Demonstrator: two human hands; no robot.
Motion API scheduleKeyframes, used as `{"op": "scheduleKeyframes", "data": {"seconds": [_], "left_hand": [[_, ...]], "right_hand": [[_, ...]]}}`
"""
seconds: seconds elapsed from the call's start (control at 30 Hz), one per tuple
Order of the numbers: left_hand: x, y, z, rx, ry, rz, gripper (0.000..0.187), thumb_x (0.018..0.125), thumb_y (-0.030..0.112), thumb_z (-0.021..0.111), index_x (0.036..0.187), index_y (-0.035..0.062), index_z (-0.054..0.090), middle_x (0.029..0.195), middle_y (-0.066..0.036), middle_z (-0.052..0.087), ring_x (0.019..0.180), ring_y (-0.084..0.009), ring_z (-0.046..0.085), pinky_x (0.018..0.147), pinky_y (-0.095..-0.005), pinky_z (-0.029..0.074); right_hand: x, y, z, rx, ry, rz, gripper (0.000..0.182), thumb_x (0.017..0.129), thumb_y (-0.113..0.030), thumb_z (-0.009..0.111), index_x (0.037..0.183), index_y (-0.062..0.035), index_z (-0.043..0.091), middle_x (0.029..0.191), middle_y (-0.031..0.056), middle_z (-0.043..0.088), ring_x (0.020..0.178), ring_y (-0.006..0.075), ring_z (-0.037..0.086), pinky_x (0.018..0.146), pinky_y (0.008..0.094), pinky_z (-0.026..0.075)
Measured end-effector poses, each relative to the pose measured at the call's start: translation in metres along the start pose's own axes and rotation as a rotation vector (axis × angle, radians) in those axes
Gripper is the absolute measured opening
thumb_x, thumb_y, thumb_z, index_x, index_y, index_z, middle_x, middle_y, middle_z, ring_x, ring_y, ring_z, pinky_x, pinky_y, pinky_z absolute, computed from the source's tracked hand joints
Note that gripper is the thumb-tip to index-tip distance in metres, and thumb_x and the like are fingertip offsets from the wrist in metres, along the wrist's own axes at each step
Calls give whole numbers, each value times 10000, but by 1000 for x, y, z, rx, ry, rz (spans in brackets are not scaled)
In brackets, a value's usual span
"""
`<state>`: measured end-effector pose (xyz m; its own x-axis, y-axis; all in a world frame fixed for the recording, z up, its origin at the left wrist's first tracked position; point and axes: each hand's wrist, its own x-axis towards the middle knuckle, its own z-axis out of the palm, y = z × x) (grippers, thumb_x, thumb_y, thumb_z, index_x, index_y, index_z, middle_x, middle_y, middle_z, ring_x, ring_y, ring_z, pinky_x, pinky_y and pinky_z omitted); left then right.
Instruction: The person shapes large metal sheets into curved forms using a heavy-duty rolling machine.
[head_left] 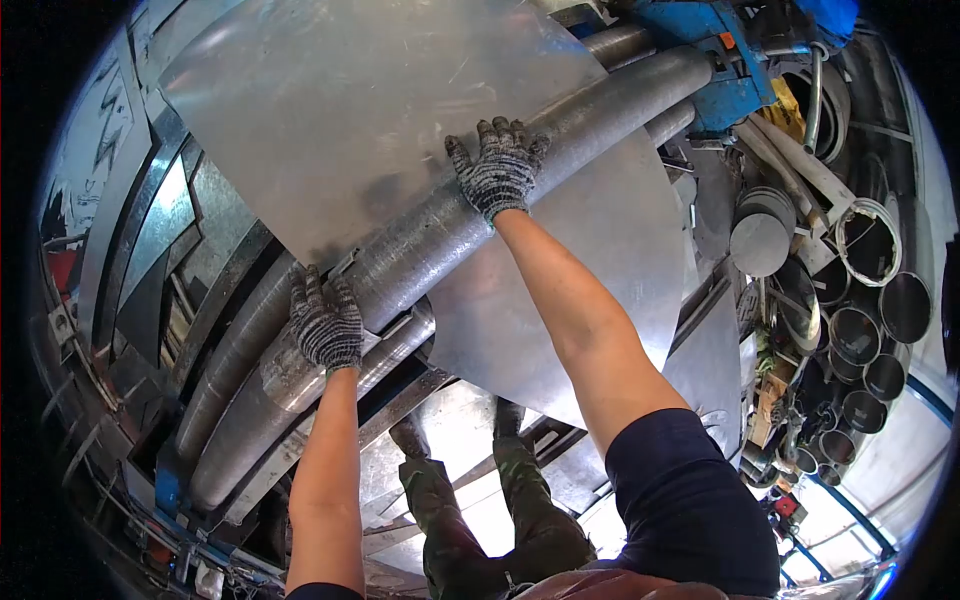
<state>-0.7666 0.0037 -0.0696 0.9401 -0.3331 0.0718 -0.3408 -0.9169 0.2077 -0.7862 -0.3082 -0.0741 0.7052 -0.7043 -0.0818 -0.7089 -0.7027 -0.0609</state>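
Note:
A large grey metal sheet [350, 110] runs between the long steel rollers, with part of it [560, 270] showing on the near side. My right hand [500, 168], in a grey knitted glove with dark fingertips, lies with spread fingers on the top roller [590, 125] and reaches toward the sheet. Farther left, my left hand [327, 325], gloved the same way, rests on the same roller near the sheet's lower corner. Its fingers are stretched out and somewhat apart. Neither hand has anything in its grasp.
A blue machine frame [725, 70] holds the rollers at the upper right. Pipes and round tubes [855, 335] are stacked at the right. Curved metal strips [135, 230] stand at the left. Below, my legs and boots show beside the machine on a bright floor.

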Motion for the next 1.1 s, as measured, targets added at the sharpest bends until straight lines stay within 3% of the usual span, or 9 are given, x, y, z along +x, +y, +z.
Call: {"op": "scheduleKeyframes", "data": {"seconds": [0.3, 0.7, 0.83, 0.93, 0.97, 1.03, 1.1], "left_hand": [[1, 4, -3, 25, -44, -53, 492, 865, 357, 597, 1265, 71, 579, 1338, -215, 514, 1222, -349, 506, 1036, -445, 390], [-1, -1, 1, 51, -31, -56, 486, 873, 368, 572, 1268, 84, 577, 1390, -212, 462, 1235, -364, 485, 1047, -447, 379], [-1, -8, 11, 63, -10, -58, 484, 884, 363, 553, 1282, 86, 560, 1403, -204, 450, 1248, -369, 473, 1052, -449, 374], [-1, 5, -1, 58, -71, -106, 511, 894, 372, 538, 1317, 85, 519, 1422, -203, 427, 1262, -369, 461, 1053, -449, 373], [0, 3, 1, 81, -58, -100, 519, 899, 385, 526, 1323, 86, 511, 1419, -203, 430, 1260, -373, 461, 1051, -451, 375], [2, 20, -15, 89, -119, -179, 536, 911, 418, 493, 1331, 85, 499, 1404, -225, 437, 1252, -390, 464, 1049, -455, 375], [-2, 6, 1, 109, -88, -124, 539, 915, 422, 484, 1328, 78, 501, 1405, -237, 429, 1248, -396, 465, 1049, -455, 375]], "right_hand": [[1, 1, 3, -26, 5, -1, 712, 910, -644, 314, 1391, -141, 463, 1477, 86, 382, 1393, 277, 291, 1148, 562, 81], [-2, 5, 1, 32, 5, -41, 756, 863, -680, 387, 1391, -143, 460, 1489, 98, 365, 1391, 288, 298, 1140, 580, 101], [-13, 26, 2, 119, 46, -235, 740, 862, -634, 455, 1388, -113, 453, 1481, 143, 363, 1401, 307, 267, 1155, 499, 143], [-57, 60, 6, 99, 169, -361, 706, 873, -592, 483, 1378, -99, 457, 1471, 169, 365, 1393, 328, 275, 1136, 507, 184], [-85, 75, 4, 320, 173, -307, 660, 873, -529, 534, 1361, -89, 470, 1455, 195, 374, 1377, 358, 294, 1113, 502, 232], [-149, 108, 0, 341, 30, -37, 641, 868, -472, 571, 1357, -70, 469, 1443, 216, 380, 1364, 377, 307, 1104, 486, 258], [-229, 164, 8, 203, -43, 141, 651, 865, -457, 581, 1355, -45, 463, 1441, 232, 378, 1362, 379, 311, 1104, 471, 265]]}}
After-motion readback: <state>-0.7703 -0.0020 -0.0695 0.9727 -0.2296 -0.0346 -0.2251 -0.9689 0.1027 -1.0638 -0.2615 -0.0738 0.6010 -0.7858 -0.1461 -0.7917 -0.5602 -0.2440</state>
